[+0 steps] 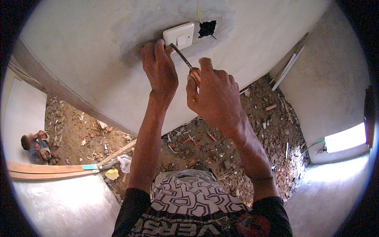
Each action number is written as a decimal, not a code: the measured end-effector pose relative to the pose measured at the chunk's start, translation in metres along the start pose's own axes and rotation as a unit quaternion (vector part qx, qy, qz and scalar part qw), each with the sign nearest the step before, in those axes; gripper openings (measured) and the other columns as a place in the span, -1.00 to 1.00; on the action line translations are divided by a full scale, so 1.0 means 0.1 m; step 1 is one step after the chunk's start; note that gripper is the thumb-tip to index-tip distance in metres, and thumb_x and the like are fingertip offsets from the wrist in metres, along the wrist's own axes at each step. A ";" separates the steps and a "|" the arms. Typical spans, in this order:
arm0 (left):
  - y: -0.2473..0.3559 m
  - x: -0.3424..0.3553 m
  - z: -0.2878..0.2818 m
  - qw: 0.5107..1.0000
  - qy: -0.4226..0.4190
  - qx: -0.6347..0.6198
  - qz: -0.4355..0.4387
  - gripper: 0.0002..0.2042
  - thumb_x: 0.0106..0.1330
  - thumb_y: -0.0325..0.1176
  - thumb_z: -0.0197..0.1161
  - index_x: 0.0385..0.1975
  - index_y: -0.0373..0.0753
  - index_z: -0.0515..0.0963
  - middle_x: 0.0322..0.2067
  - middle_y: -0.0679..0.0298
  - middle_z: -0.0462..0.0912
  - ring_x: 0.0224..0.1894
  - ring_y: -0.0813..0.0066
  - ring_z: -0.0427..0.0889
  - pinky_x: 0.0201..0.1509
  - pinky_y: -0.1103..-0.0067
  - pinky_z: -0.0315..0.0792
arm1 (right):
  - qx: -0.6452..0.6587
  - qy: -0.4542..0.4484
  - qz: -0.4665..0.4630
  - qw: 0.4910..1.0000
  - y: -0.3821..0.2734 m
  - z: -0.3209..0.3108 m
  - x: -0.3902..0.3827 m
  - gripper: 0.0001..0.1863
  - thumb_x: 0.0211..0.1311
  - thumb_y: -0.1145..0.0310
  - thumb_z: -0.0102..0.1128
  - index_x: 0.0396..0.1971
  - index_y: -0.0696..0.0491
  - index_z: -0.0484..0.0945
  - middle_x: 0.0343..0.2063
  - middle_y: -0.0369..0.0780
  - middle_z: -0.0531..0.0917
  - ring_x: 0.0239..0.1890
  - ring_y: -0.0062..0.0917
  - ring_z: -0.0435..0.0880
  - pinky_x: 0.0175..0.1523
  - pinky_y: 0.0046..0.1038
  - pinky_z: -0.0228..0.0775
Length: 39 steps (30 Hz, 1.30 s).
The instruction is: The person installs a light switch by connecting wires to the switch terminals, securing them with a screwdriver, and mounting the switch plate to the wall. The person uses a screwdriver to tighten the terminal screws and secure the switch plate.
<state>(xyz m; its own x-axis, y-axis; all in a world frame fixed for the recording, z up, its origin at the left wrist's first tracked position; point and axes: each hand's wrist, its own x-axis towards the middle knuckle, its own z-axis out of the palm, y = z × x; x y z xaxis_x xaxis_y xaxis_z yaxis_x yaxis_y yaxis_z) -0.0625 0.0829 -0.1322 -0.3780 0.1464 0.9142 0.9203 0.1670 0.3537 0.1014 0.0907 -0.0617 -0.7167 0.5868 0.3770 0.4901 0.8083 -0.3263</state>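
A white light switch with a square plate sits on the grey plastered wall in front of me. My left hand presses its fingertips against the plate's lower left edge; the fingers are bent together. In my right hand is a screwdriver with a red handle, gripped between thumb and fingers. Its dark shaft slants up to the left, and the tip meets the lower left part of the plate. Just right of the switch is a rough dark hole in the wall, with a yellow-green wire above it.
Rubble covers the floor below, with red-handled pliers and another red tool lying on it. A person sits at the far left beyond a wooden frame. Pale strips lean at the right wall.
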 end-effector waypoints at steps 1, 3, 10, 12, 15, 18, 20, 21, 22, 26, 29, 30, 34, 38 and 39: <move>0.00 0.00 0.00 1.000 0.001 0.005 -0.002 -0.76 0.10 -0.59 0.34 -0.23 -0.42 0.51 -0.33 0.02 0.50 -0.23 0.01 0.48 -0.19 0.21 0.38 | 0.003 -0.015 0.026 1.000 0.00 -0.01 0.01 -0.82 0.25 0.37 0.08 -0.24 0.16 0.53 -0.42 0.03 0.68 -0.42 0.02 0.69 -0.24 -0.02 0.52; 0.00 -0.01 0.01 1.000 0.002 0.015 -0.005 -0.77 0.11 -0.59 0.34 -0.23 -0.41 0.50 -0.33 0.01 0.50 -0.23 0.00 0.48 -0.19 0.21 0.38 | 0.031 -0.024 0.015 0.999 0.03 -0.01 0.00 -0.83 0.26 0.34 0.10 -0.28 0.13 0.51 -0.44 0.01 0.67 -0.43 -0.01 0.69 -0.27 -0.03 0.51; 0.03 0.01 0.00 1.000 -0.010 0.013 -0.019 -0.77 0.11 -0.59 0.34 -0.24 -0.41 0.51 -0.33 0.02 0.51 -0.23 0.02 0.49 -0.19 0.21 0.39 | -0.149 0.077 -0.087 0.982 -0.10 -0.07 -0.06 -0.65 0.09 0.36 0.15 -0.10 0.17 0.49 -0.33 -0.11 0.59 -0.24 -0.22 0.62 -0.31 -0.13 0.49; 0.02 0.01 0.00 1.000 0.001 0.012 -0.008 -0.78 0.11 -0.59 0.34 -0.25 -0.41 0.51 -0.35 0.02 0.51 -0.24 0.03 0.50 -0.20 0.21 0.39 | -0.168 0.094 -0.073 0.979 -0.11 -0.06 -0.07 -0.63 0.11 0.36 0.15 -0.06 0.17 0.48 -0.30 -0.14 0.56 -0.22 -0.27 0.58 -0.31 -0.17 0.45; 0.01 0.00 0.00 1.000 0.004 0.007 -0.010 -0.80 0.10 -0.58 0.34 -0.28 -0.42 0.52 -0.37 0.04 0.51 -0.25 0.04 0.50 -0.21 0.22 0.39 | -0.241 0.147 -0.088 0.955 -0.13 0.00 -0.07 -0.62 0.13 0.36 0.14 -0.03 0.16 0.47 -0.30 -0.17 0.53 -0.22 -0.30 0.55 -0.30 -0.19 0.41; 0.02 -0.01 0.00 1.000 0.013 0.015 -0.006 -0.80 0.10 -0.58 0.35 -0.29 -0.41 0.53 -0.38 0.05 0.51 -0.26 0.04 0.50 -0.20 0.23 0.40 | -0.289 0.175 -0.078 0.938 -0.04 0.14 -0.02 -0.63 0.14 0.37 0.13 -0.03 0.15 0.48 -0.29 -0.16 0.53 -0.18 -0.30 0.54 -0.28 -0.21 0.40; 0.02 0.00 -0.02 1.000 0.004 0.013 -0.006 -0.80 0.10 -0.57 0.35 -0.29 -0.40 0.53 -0.38 0.06 0.51 -0.26 0.05 0.49 -0.21 0.25 0.40 | -0.284 0.162 -0.058 0.943 -0.02 0.16 -0.02 -0.65 0.14 0.40 0.13 -0.05 0.14 0.48 -0.29 -0.14 0.53 -0.16 -0.28 0.56 -0.26 -0.21 0.41; 0.02 0.01 -0.03 1.000 0.000 0.013 -0.007 -0.80 0.10 -0.57 0.35 -0.29 -0.40 0.53 -0.38 0.06 0.51 -0.27 0.06 0.49 -0.21 0.26 0.40 | -0.271 0.145 -0.046 0.951 0.00 0.13 -0.08 -0.66 0.13 0.42 0.13 -0.07 0.14 0.48 -0.29 -0.12 0.54 -0.17 -0.27 0.57 -0.26 -0.19 0.42; 0.01 0.01 -0.04 1.000 0.001 0.012 -0.017 -0.80 0.10 -0.57 0.35 -0.29 -0.40 0.53 -0.38 0.06 0.51 -0.27 0.06 0.49 -0.21 0.26 0.40 | -0.256 0.129 -0.037 0.957 0.02 0.11 -0.12 -0.67 0.11 0.45 0.14 -0.08 0.13 0.48 -0.29 -0.10 0.54 -0.17 -0.25 0.59 -0.26 -0.17 0.44; 0.00 -0.04 -0.04 1.000 0.015 -0.004 -0.026 -0.82 0.10 -0.55 0.34 -0.31 -0.38 0.53 -0.40 0.05 0.51 -0.28 0.05 0.50 -0.22 0.25 0.40 | 0.057 0.147 0.012 0.987 0.32 0.15 -0.04 -0.58 0.15 0.56 0.21 0.06 0.15 0.43 -0.24 -0.06 0.58 -0.39 -0.21 0.67 -0.36 -0.20 0.52; 0.09 -0.01 -0.08 0.999 0.016 0.004 -0.047 -0.84 0.11 -0.52 0.36 -0.34 -0.36 0.55 -0.42 0.06 0.54 -0.29 0.04 0.53 -0.22 0.25 0.40 | 0.192 0.210 -0.067 0.956 0.59 0.60 0.36 -0.40 0.08 0.46 0.39 0.15 0.15 0.40 -0.27 -0.10 0.59 -0.42 -0.38 0.64 -0.40 -0.33 0.50; 0.16 0.01 -0.07 0.998 0.016 0.008 -0.062 -0.85 0.11 -0.51 0.36 -0.35 -0.35 0.56 -0.42 0.07 0.55 -0.30 0.04 0.54 -0.22 0.25 0.40 | 0.184 0.219 -0.073 0.955 0.64 0.71 0.45 -0.19 -0.04 0.40 0.54 0.26 0.12 0.34 -0.17 -0.08 0.55 -0.35 -0.45 0.62 -0.38 -0.43 0.52; 0.18 0.08 -0.13 0.995 0.035 0.006 -0.088 -0.91 0.15 -0.52 0.31 -0.37 -0.34 0.59 -0.40 0.06 0.60 -0.28 0.02 0.57 -0.19 0.23 0.40 | 0.278 0.280 -0.087 0.915 0.35 0.98 0.66 0.01 -0.10 0.20 0.61 0.34 0.16 0.20 0.12 0.05 0.34 -0.10 -0.17 0.61 -0.12 -0.29 0.60; 0.22 0.05 -0.14 0.991 0.009 0.008 -0.133 -0.91 0.20 -0.54 0.23 -0.32 -0.35 0.61 -0.36 0.04 0.60 -0.24 -0.02 0.58 -0.15 0.20 0.42 | 0.254 0.328 -0.099 0.905 0.29 1.18 0.75 -0.04 -0.09 0.24 0.61 0.32 0.14 0.25 0.12 0.01 0.35 -0.09 -0.19 0.63 -0.13 -0.31 0.62; 0.22 0.04 -0.13 0.989 -0.006 -0.001 -0.151 -0.90 0.21 -0.55 0.21 -0.31 -0.35 0.61 -0.35 0.03 0.60 -0.22 -0.02 0.58 -0.14 0.20 0.42 | 0.249 0.328 -0.093 0.907 0.29 1.19 0.76 -0.06 -0.08 0.24 0.60 0.31 0.14 0.27 0.12 0.00 0.35 -0.09 -0.19 0.64 -0.13 -0.31 0.62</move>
<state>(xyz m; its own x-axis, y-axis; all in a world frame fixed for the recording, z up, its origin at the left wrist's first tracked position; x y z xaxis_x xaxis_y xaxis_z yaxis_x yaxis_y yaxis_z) -0.0427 0.0747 -0.1189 -0.6365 0.1023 0.7645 0.7657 0.2030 0.6103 0.0022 0.1533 -0.1459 -0.2347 0.4780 0.8464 -0.0096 0.8696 -0.4937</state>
